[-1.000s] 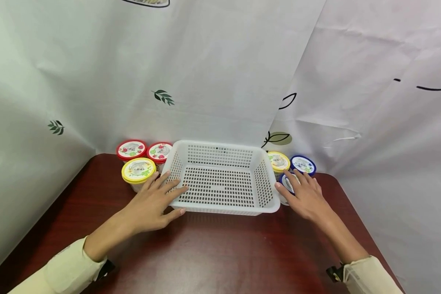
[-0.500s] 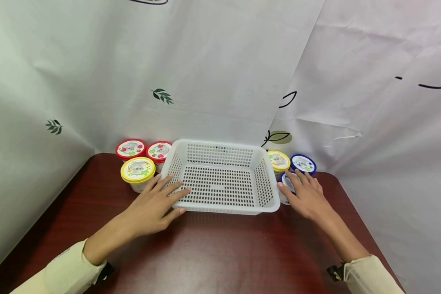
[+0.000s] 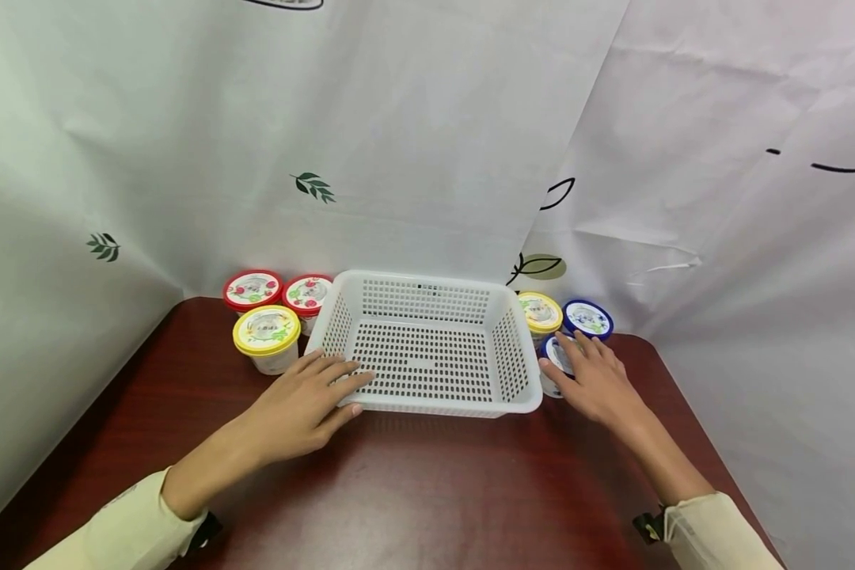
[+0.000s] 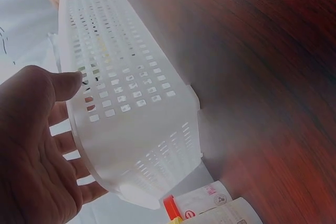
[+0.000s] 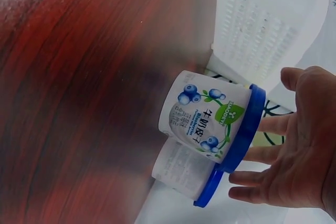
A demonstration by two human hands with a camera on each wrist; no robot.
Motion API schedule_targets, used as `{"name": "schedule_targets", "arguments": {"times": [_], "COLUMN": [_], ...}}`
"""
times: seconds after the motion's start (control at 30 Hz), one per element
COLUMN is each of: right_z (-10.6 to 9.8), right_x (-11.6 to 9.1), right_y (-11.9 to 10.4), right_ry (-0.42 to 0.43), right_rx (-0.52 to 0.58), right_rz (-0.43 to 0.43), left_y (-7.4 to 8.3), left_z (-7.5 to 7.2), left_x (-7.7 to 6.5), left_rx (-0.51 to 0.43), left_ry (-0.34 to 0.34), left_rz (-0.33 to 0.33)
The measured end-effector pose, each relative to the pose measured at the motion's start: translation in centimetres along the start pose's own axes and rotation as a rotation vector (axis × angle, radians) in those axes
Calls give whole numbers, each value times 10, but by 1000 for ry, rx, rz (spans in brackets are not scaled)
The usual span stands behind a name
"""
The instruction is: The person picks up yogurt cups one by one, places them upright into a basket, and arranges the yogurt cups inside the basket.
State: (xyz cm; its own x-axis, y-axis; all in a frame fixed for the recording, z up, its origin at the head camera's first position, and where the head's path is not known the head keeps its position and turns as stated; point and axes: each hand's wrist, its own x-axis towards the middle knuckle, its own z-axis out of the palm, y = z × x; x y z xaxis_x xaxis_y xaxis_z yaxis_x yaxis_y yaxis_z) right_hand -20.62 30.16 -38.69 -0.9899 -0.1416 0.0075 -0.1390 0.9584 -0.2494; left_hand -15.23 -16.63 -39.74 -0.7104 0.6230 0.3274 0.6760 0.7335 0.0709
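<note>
A white plastic basket (image 3: 420, 408) with perforated walls stands at the middle back of the table. My left hand (image 3: 292, 412) is at its front left corner. Its fingers reach over the rim and the thumb lies outside the front wall, as the left wrist view shows; firm contact is unclear. My right hand (image 3: 598, 384) is spread at a blue-lidded tub (image 5: 210, 119) with blueberry print, right of the basket. Its thumb is apart from the tub, and the fingers extend past the lid without curling round it. Fingers partly hide this tub in the head view.
Left of the basket stand two red-lidded tubs (image 3: 253, 290) and a yellow-lidded tub (image 3: 267, 331). At right are another yellow-lidded tub (image 3: 541, 312) and a second blue-lidded tub (image 3: 588, 318). White printed sheets (image 3: 413, 158) hang behind the dark red table (image 3: 442, 491).
My left hand has shifted slightly nearer, its fingers drawing closer together and lower over the basket's corner. The right hand has hardly moved. Basket and tubs stay put.
</note>
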Motion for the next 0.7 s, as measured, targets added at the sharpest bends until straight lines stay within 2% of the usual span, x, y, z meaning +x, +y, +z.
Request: {"name": "schedule_targets", "arguments": {"times": [0.27, 0.7], "right_z": [3, 4], "right_x": [5, 8], "right_y": [4, 8], "right_ry": [-14, -21], "right_rx": [-18, -7], "right_rz": [-1, -11], "left_y": [1, 3], "left_z": [2, 5], "left_x": [1, 3], "left_rx": [26, 27], "left_ry": [0, -40], "left_rz": [46, 59]}}
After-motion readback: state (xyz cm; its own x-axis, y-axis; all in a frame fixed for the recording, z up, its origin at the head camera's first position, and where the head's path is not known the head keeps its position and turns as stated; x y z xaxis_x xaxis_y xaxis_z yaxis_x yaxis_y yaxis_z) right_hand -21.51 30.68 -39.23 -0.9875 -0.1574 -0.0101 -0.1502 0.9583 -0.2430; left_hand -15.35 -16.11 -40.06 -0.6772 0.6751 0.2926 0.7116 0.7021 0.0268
